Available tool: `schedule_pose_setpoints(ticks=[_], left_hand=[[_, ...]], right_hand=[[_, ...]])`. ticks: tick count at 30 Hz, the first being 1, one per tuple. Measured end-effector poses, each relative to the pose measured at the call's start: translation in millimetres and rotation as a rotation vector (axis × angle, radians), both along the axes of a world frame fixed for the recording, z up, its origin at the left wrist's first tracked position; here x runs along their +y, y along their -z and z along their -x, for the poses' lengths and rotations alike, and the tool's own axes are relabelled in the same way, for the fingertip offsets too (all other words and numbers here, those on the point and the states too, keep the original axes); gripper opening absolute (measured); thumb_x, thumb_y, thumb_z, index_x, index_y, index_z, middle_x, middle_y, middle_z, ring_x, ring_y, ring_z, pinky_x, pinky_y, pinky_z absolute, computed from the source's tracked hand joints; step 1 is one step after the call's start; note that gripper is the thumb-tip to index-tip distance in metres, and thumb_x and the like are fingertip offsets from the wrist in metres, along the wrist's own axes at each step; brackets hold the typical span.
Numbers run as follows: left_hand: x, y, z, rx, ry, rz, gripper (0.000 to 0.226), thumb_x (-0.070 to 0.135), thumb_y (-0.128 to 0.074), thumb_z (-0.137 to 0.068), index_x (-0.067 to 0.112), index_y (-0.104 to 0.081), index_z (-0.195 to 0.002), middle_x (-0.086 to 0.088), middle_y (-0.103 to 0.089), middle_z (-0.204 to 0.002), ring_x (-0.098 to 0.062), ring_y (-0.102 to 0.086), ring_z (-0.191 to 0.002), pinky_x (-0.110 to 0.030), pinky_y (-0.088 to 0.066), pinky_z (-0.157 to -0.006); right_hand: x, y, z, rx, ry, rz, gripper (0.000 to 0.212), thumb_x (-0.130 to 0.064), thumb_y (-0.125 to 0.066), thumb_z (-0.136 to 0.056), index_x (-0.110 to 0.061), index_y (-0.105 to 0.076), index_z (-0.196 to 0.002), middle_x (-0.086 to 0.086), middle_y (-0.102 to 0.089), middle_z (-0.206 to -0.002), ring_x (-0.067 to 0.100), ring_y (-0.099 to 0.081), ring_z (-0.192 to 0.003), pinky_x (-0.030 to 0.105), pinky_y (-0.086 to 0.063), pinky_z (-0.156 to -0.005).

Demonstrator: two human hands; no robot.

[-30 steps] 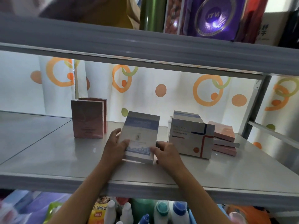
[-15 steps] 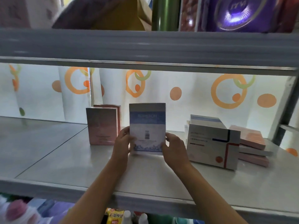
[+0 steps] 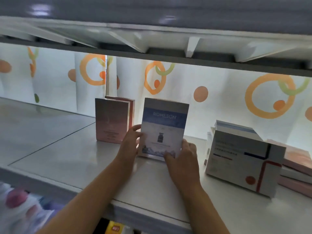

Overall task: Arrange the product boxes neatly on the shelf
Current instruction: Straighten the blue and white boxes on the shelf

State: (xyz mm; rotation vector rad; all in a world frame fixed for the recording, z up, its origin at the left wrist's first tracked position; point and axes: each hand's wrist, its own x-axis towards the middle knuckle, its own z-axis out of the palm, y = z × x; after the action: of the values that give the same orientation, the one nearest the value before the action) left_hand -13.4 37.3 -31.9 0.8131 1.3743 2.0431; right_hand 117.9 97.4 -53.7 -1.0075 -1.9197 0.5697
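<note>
Head view: grey shelf point(image 3: 70, 159) with a spotted white curtain point(image 3: 219, 105) behind and another shelf board overhead; only one camera, so that's all the views

Blue-and-white box point(image 3: 164, 127) stands upright mid-shelf, front face toward the camera, long axis vertical, running 12 to 6 o'clock. Its bottom edge looks to be at the shelf surface, but the fingers hide part of it, so can't confirm it's fully seated

Left hand point(image 3: 130, 144) holds the box's left edge from 9 o'clock, fingers curled round the side. Right hand point(image 3: 183, 157) holds the lower right corner from about 4 o'clock, thumb on the front face. Both are narrow grips on the same box and equally near

Pink boxes point(image 3: 112, 122) stand upright at 10 o'clock from the held box, just beside it with a small gap. White box with red stripe point(image 3: 243, 161) sits at 3 o'clock, well apart, with flat pink boxes point(image 3: 297, 166) stacked behind it

Key relation, my read: the gap toward 9–10 o'clock needs closing, so next is a short slide left, faces flush. Left fingers sit in that gap and must clear first
</note>
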Motion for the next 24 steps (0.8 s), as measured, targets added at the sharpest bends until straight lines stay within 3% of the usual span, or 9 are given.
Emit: schedule_pose_setpoints(ticks=[2,4,7,15,18,20,24], left_hand=[[3.8,1.8,3.0,0.04,-0.046,0.065,0.017,0.023,-0.042,-0.098,0.02,-0.058,-0.103,-0.006,-0.065,-0.108,-0.014,-0.062,-0.086,-0.029,-0.055,-0.069],[4.2,4.3,3.7,0.031,-0.058,0.114,0.02,0.026,-0.039,-0.099,0.021,-0.059,-0.095,-0.008,-0.067,-0.101,-0.019,-0.064,-0.086,-0.033,-0.053,-0.074],[1.5,5.7,1.4,-0.001,-0.048,0.142,0.027,0.029,-0.038,-0.099,0.018,-0.06,-0.091,-0.006,-0.069,-0.087,-0.022,-0.065,-0.081,-0.035,-0.053,-0.074],[-4.9,5.7,-2.7,-0.01,-0.073,0.143,0.023,0.026,-0.042,-0.097,0.014,-0.061,-0.1,-0.009,-0.064,-0.09,-0.023,-0.063,-0.08,-0.036,-0.053,-0.075],[-4.8,7.7,-5.0,0.061,-0.09,0.146,0.023,0.028,-0.045,-0.095,0.012,-0.06,-0.103,-0.008,-0.065,-0.089,-0.024,-0.064,-0.081,-0.036,-0.054,-0.071],[-4.9,8.0,-8.1,0.137,-0.114,0.161,0.028,0.032,-0.045,-0.095,0.01,-0.057,-0.107,-0.008,-0.065,-0.087,-0.022,-0.064,-0.078,-0.031,-0.053,-0.064],[-11.8,6.5,-14.3,0.227,-0.088,0.187,0.028,0.043,-0.049,-0.095,0.016,-0.058,-0.092,-0.005,-0.059,-0.077,-0.019,-0.058,-0.068,-0.028,-0.048,-0.056]], right_hand=[[-2.1,-1.5,1.0,-0.014,0.037,0.004,0.052,-0.025,-0.067,-0.091,-0.016,-0.043,-0.136,0.005,-0.049,-0.123,0.022,-0.055,-0.107,0.028,-0.052,-0.089],[-3.4,-2.1,0.9,-0.005,0.045,0.021,0.051,-0.02,-0.064,-0.092,-0.014,-0.042,-0.138,0.009,-0.05,-0.123,0.028,-0.056,-0.111,0.033,-0.052,-0.092],[-3.8,-4.0,-2.2,0.043,0.046,0.046,0.059,-0.016,-0.065,-0.09,-0.013,-0.035,-0.141,0.011,-0.052,-0.125,0.03,-0.058,-0.111,0.036,-0.053,-0.09],[-10.9,-2.5,-12.6,0.117,-0.063,0.144,0.055,-0.011,-0.066,-0.087,-0.017,-0.027,-0.125,0.009,-0.055,-0.124,0.027,-0.061,-0.104,0.037,-0.057,-0.087],[-7.9,4.0,-10.6,0.111,-0.137,0.163,0.059,-0.015,-0.069,-0.084,-0.019,-0.027,-0.126,0.005,-0.053,-0.126,0.026,-0.058,-0.109,0.035,-0.056,-0.087],[-8.1,8.3,-7.5,0.087,-0.172,0.158,0.072,-0.021,-0.075,-0.079,-0.02,-0.028,-0.135,0.003,-0.049,-0.129,0.026,-0.054,-0.116,0.038,-0.055,-0.092],[-9.9,9.3,-5.6,0.037,-0.22,0.139,0.09,-0.033,-0.083,-0.071,-0.023,-0.027,-0.141,0.003,-0.037,-0.142,0.026,-0.043,-0.129,0.046,-0.048,-0.103]])
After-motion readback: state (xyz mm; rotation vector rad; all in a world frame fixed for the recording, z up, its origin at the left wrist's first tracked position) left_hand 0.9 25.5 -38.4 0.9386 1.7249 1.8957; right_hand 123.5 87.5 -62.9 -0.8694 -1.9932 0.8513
